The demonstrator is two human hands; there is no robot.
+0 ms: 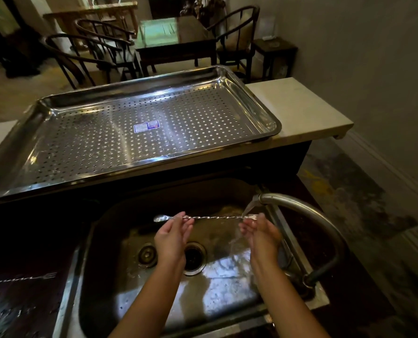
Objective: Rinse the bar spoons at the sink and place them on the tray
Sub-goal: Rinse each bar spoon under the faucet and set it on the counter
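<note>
A long twisted bar spoon (215, 217) lies level over the steel sink (100, 240), its bowl pointing left. My left hand (172, 236) pinches it near the bowl end. My right hand (261, 231) holds the other end under water running from the curved faucet (298, 208). Above the sink, a large perforated steel tray (256, 103) rests on the raised counter with no spoons in it. Another twisted bar spoon (22, 278), with a fork-like end, lies on the dark worktop at the left.
The sink has a drain (193, 258) and a smaller fitting (146, 254) in its floor. A pale counter slab (298, 106) extends right of the tray. Dark wooden chairs and a table (176, 37) stand beyond. A wall runs along the right.
</note>
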